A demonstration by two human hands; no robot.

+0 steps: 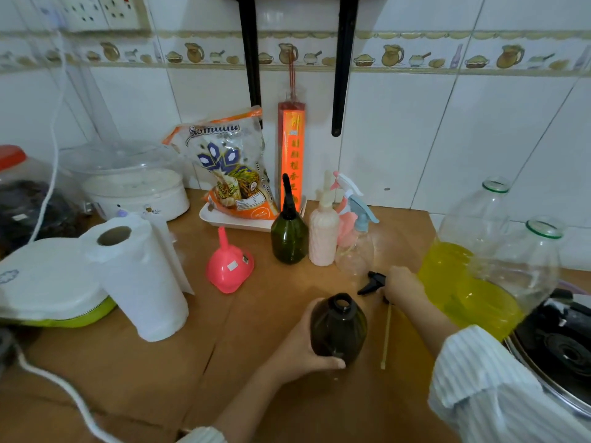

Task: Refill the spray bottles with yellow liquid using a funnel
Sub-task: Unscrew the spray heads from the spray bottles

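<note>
White-tiled wall behind, the brown worktop (pixel 160 378) carries the uncapped dark bottle (pixel 339 327) near centre, light, stiff, probably slick, best held round its belly as the left hand (pixel 303 343) does, while right-hand fingers (pixel 399 282) pinch its black sprayer (pixel 372 281).

Glossy translucent plastic bottle (pixel 339 327), matt brown counter (pixel 243 362), glossy pink plastic funnel (pixel 228 265)

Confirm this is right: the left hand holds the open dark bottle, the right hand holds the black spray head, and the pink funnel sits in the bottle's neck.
Not quite. The head view shows the pink funnel lying upside down on the counter, not in the dark bottle. The rest holds.
</note>
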